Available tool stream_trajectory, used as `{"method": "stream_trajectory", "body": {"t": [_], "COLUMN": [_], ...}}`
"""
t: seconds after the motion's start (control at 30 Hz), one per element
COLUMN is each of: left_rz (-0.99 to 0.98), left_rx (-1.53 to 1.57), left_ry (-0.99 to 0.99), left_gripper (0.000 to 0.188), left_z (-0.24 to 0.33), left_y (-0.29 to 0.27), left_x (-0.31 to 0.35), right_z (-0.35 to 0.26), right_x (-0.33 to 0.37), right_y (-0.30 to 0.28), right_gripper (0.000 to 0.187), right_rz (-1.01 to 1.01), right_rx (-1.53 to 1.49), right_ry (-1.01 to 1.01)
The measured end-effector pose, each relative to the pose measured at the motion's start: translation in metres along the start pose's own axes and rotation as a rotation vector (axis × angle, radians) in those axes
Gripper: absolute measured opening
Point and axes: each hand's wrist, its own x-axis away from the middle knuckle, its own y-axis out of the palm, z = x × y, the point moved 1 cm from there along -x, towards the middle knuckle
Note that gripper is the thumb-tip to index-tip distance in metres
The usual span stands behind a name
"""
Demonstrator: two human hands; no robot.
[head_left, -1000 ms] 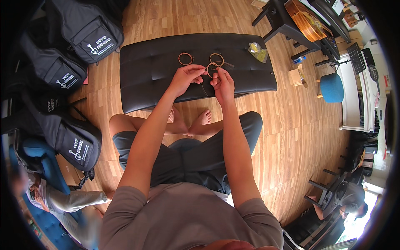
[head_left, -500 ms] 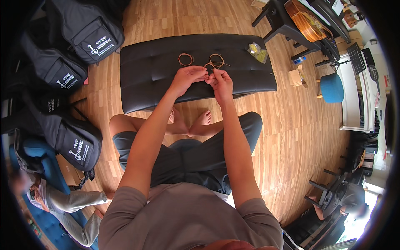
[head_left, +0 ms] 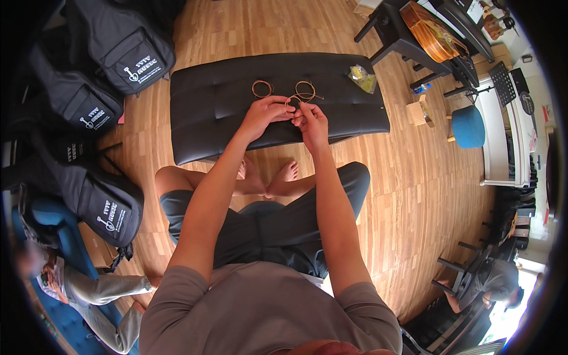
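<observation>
Above the near side of a black padded bench (head_left: pixel 219 112), both my hands hold a small coil of copper-coloured guitar string (head_left: pixel 290 97). My left hand (head_left: pixel 263 116) pinches its left part, thumb and fingers pressed together. My right hand (head_left: pixel 312 126) grips the right part between bent fingertips, almost touching the left. Part of the coil is hidden by the fingers. Just beyond lie two more coiled strings on the bench: a reddish-brown coil (head_left: pixel 253 90) on the left, and a golden coil (head_left: pixel 315 90) with a loose end pointing right.
A clear plastic packet (head_left: pixel 362 79) with yellow contents lies at the bench's right end. Black guitar bags (head_left: pixel 133 56) line the left. At right are an acoustic guitar (head_left: pixel 432 32), a blue stool (head_left: pixel 467 127) and an opened carton (head_left: pixel 418 111). Two other people sit at the lower sides.
My hands keep hold of the coiled string, with only small finger movements. The view has shifted slightly, so the bench sits a little lower in it.
</observation>
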Motion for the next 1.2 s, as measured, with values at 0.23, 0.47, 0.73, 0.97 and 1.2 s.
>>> {"method": "stream_trajectory", "body": {"t": [0.23,0.47,0.73,0.97,1.2], "left_rz": [0.060,0.052,0.085,-0.049,-0.004], "left_rx": [-0.104,0.021,-0.030,-0.056,0.010], "left_ry": [-0.008,-0.028,-0.010,-0.024,-0.054], "left_gripper": [0.035,0.039,0.038,0.032,0.028], "left_z": [-0.0028,0.0009,0.0000,-0.0004,0.0018], "left_y": [0.0002,-0.0043,0.0008,-0.0070,-0.0044], "left_x": [-0.0017,-0.0002,0.0002,-0.0013,0.0003], "right_z": [-0.0027,-0.0051,-0.0062,-0.0063,-0.0081], "right_x": [0.0016,0.0037,0.0050,0.0035,0.0046], "right_y": [0.0034,0.0046,0.0048,0.0009,-0.0010], "right_gripper": [0.015,0.016,0.019,0.020,0.020], "right_rz": [0.011,0.004,0.011,-0.056,-0.077], "right_rx": [0.054,0.099,0.067,0.065,0.039], "right_ry": [0.012,0.016,0.025,0.045,0.070]}}
